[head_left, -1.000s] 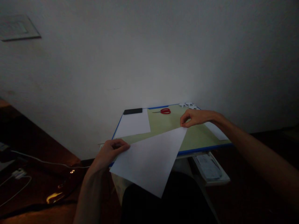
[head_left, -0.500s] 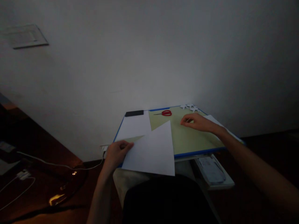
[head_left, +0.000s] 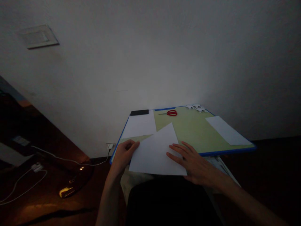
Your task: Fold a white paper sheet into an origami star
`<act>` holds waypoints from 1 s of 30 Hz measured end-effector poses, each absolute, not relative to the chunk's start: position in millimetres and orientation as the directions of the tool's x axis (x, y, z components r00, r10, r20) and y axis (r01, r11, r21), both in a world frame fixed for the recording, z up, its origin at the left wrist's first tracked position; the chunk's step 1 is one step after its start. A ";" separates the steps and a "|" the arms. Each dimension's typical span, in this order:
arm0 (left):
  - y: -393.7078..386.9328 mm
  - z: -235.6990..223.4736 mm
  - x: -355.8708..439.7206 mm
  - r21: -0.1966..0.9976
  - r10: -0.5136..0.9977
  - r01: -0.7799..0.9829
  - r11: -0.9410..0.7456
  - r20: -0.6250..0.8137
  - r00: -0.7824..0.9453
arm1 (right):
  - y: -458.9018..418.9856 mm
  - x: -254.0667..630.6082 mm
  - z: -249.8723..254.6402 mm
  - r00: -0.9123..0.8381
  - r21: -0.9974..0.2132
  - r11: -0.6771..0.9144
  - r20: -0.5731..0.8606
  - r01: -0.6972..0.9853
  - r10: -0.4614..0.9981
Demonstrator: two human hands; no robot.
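A white sheet of paper (head_left: 156,153) lies turned at an angle over the near edge of the small table, its front part jutting past the edge. My left hand (head_left: 124,153) pinches the sheet's left edge between thumb and fingers. Over the right edge, my right hand (head_left: 188,158) rests with its fingers spread on the paper; its thumb is partly hidden near the front corner. Farther back lie red-handled scissors (head_left: 171,113), apart from both hands.
The table (head_left: 188,131) has a blue rim and stands against a wall. On it are another white sheet (head_left: 138,124), a dark flat object (head_left: 139,112), several white paper cutouts (head_left: 196,107) and a paper strip (head_left: 228,130). A plugged-in cable (head_left: 109,147) hangs at left.
My right hand has come down from above the table's right side onto the sheet's right edge. My left hand keeps its pinch. The view has shifted slightly.
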State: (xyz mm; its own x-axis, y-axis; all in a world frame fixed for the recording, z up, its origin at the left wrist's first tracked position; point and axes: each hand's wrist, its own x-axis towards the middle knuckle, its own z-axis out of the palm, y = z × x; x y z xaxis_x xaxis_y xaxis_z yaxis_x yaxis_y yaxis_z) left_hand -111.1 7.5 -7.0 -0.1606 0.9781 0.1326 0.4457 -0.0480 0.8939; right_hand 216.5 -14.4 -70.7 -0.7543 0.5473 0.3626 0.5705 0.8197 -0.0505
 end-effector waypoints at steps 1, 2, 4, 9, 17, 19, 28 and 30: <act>5.3 -7.6 -112.8 0.893 0.980 0.448 -0.041 0.123 -0.155 | -8.4 220.0 -74.8 -0.751 -0.035 0.818 0.376 0.574 0.543; 3.0 -8.4 -114.9 0.888 0.982 0.459 -0.036 0.117 -0.148 | -3.8 222.9 -78.1 -0.745 -0.022 0.817 0.398 0.576 0.536; -0.8 -10.4 -120.1 0.857 0.985 0.514 -0.040 0.121 -0.126 | 1.2 226.7 -82.3 -0.742 -0.002 0.826 0.438 0.564 0.508; 2.7 -13.5 -131.6 0.705 0.982 0.703 -0.093 0.183 -0.055 | 0.8 230.5 -79.9 -0.724 -0.021 0.820 0.456 0.572 0.517; 15.8 -19.0 -90.6 0.259 0.887 0.892 -0.370 0.385 0.256 | -1.7 241.0 -59.5 -0.689 -0.115 0.759 0.349 0.641 0.635; 17.4 -21.5 -77.6 0.126 0.890 0.942 -0.311 0.386 0.243 | -3.8 243.3 -56.4 -0.686 -0.126 0.760 0.356 0.638 0.635; 25.3 -21.2 -70.9 0.006 0.911 0.962 -0.272 0.324 0.255 | 26.1 242.0 -31.7 -0.688 -0.272 0.805 0.419 0.528 0.593; 22.5 -20.4 -68.4 0.007 0.900 0.949 -0.314 0.322 0.295 | 43.5 224.5 -28.4 -0.659 -0.259 0.774 0.410 0.578 0.630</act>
State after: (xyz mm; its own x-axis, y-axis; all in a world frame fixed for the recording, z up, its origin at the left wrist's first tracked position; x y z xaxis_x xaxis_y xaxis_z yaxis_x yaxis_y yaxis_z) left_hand -68.4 22.5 -20.4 0.2949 0.8996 0.3222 0.9495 -0.3138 0.0071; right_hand 224.5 43.5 -28.4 -0.6594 0.6301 0.4100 0.5782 0.7737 -0.2592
